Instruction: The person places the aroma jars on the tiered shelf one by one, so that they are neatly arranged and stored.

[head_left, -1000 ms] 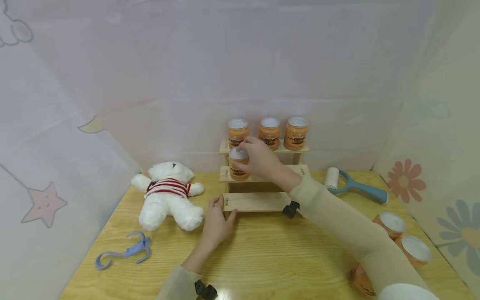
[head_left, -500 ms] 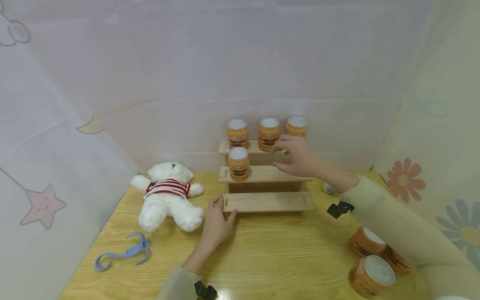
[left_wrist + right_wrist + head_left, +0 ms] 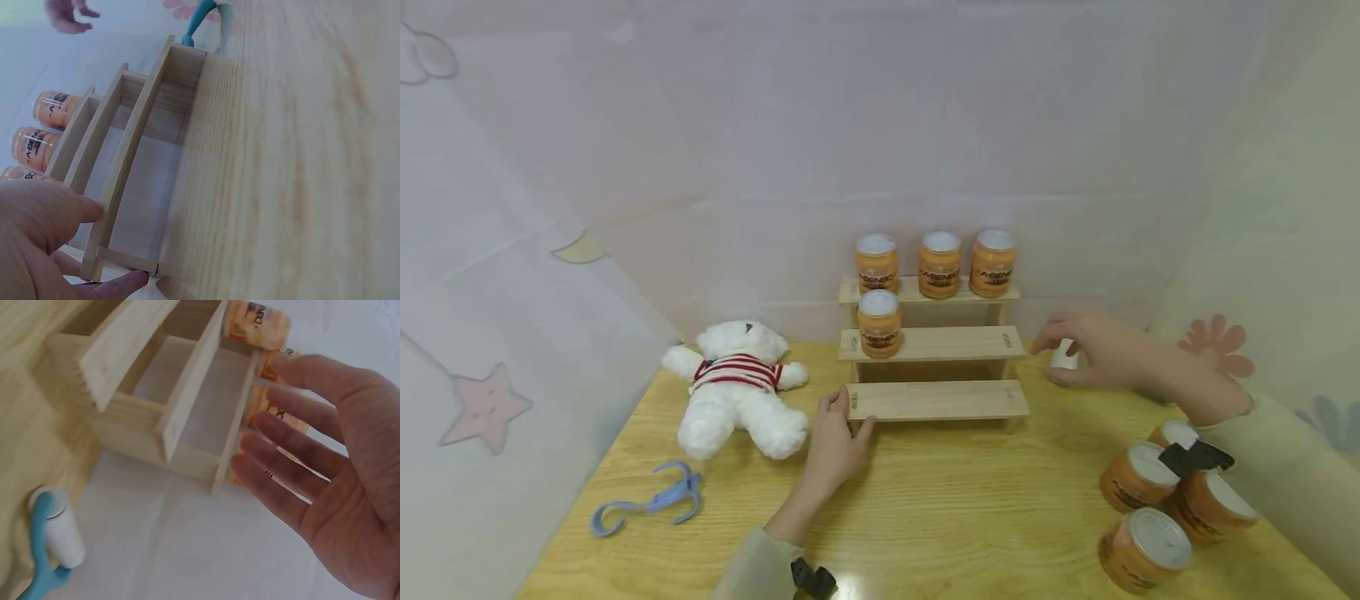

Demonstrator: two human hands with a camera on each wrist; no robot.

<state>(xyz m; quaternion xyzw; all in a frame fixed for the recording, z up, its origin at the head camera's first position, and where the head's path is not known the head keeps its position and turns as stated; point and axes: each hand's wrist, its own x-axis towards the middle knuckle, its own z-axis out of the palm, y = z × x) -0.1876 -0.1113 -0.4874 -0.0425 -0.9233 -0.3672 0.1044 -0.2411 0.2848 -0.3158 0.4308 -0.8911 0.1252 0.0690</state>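
Observation:
A three-step wooden shelf [image 3: 936, 400] stands at the back of the wooden table [image 3: 925, 517]. Three orange jars with white lids [image 3: 939, 264] stand on its top step, and one jar [image 3: 879, 323] stands at the left end of the middle step. My left hand [image 3: 835, 442] rests against the left corner of the bottom step [image 3: 134, 150], fingers and thumb straight. My right hand [image 3: 1078, 346] hovers empty to the right of the shelf, its fingers spread [image 3: 325, 456]. It hangs just over a lint roller [image 3: 1063, 357] and partly hides it.
Several more orange jars [image 3: 1150, 483] stand at the table's near right, by my right sleeve. A white teddy bear in a striped top [image 3: 737, 387] lies left of the shelf, with a blue plastic hook [image 3: 647, 504] nearer the front left. Cloth walls enclose the table.
My right hand let go of the jar on the middle step and swung right, off the shelf, to above the lint roller. The left hand stayed put.

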